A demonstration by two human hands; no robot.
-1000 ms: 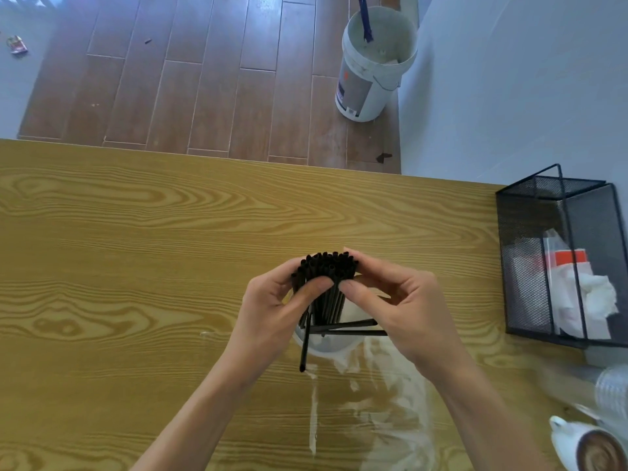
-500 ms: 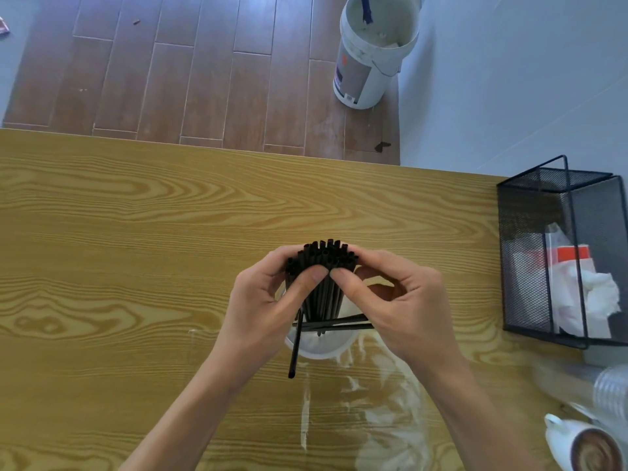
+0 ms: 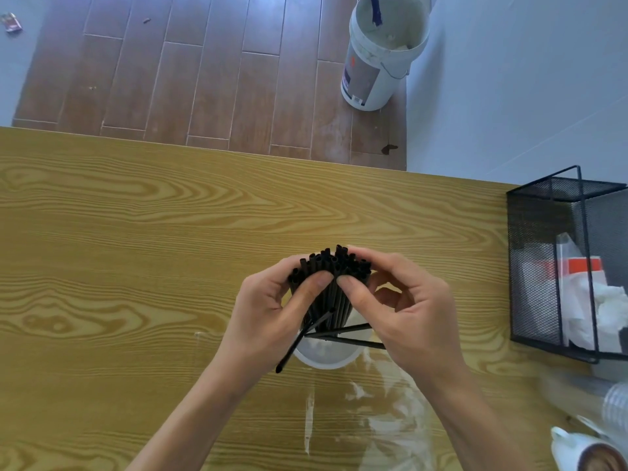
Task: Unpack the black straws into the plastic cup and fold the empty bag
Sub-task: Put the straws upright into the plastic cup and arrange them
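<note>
A bundle of black straws [image 3: 331, 266] stands upright in a clear plastic cup [image 3: 324, 355] near the middle of the wooden table [image 3: 136, 249]. My left hand [image 3: 272, 311] and my right hand [image 3: 404, 307] both pinch the bundle near its top ends, thumbs meeting in front. Three loose straws lie crosswise over the cup rim, one poking out to the lower left. The empty clear bag [image 3: 380, 413] lies flat on the table just in front of the cup, between my forearms.
A black mesh bin [image 3: 543, 266] holding white paper and a red-and-white pack stands at the right table edge. Stacked clear cups [image 3: 615, 406] and a white cup [image 3: 588, 453] sit at the lower right. A white bucket [image 3: 380, 62] stands on the floor beyond the table.
Both hands stay on the straw bundle and the bundle top has spread slightly. The loose straws on the cup rim have shifted a little. The camera view has moved slightly.
</note>
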